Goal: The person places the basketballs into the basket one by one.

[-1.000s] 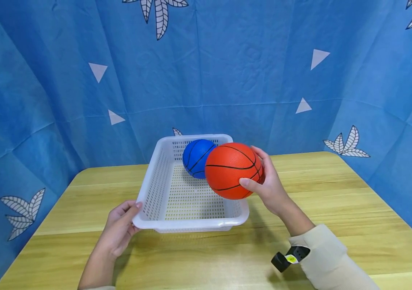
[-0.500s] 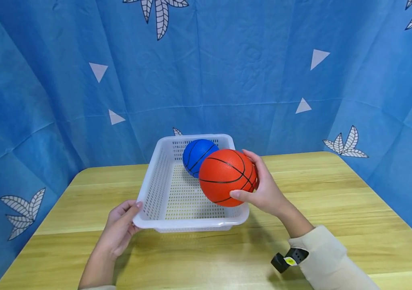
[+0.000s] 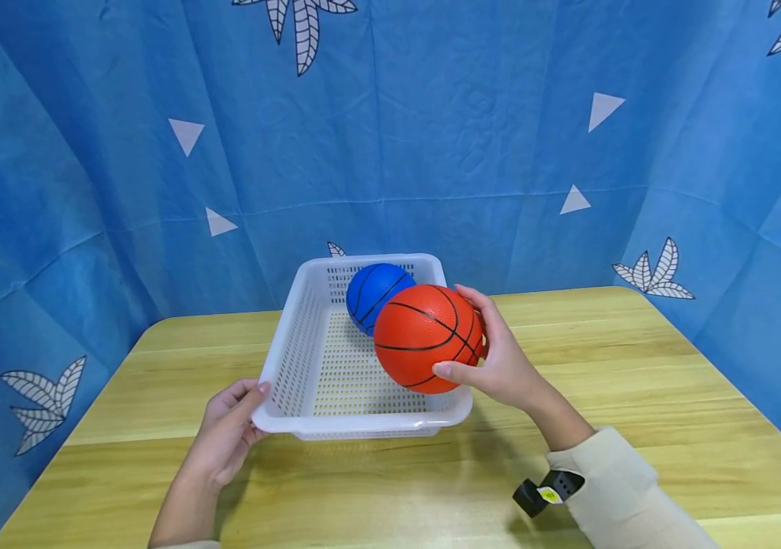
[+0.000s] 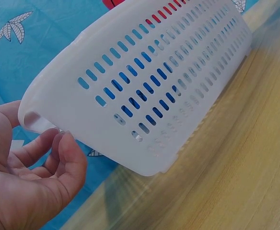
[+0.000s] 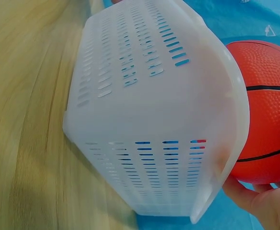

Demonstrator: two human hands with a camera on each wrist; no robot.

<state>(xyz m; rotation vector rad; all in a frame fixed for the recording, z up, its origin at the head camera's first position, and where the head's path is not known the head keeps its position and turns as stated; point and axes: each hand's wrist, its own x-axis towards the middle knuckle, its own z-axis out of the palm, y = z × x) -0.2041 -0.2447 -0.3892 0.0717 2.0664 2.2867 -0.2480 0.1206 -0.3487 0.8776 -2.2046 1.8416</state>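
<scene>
A white perforated plastic basket point(image 3: 363, 425) stands on the table, its near left corner pinched at the rim by my left hand point(image 3: 229, 431). Inside, against the far wall, sits a blue ball point(image 3: 375, 296) with black basketball lines. My right hand point(image 3: 503, 354) grips an orange-red basketball point(image 3: 425, 339) from its right side, thumb in front and fingers behind. This ball is over the right part of the basket and covers some of the blue ball in the head view. In the right wrist view the red ball point(image 5: 267, 110) shows beyond the basket rim.
The wooden table point(image 3: 637, 396) extends on both sides of the basket. A blue curtain point(image 3: 432, 137) with white leaf and triangle prints hangs behind it. A black wrist device point(image 3: 541, 492) is strapped at my right sleeve.
My right hand has moved the orange-red basketball a little left and toward me, lower over the basket, turning it slightly. The left hand, the basket and the blue ball stay in place.
</scene>
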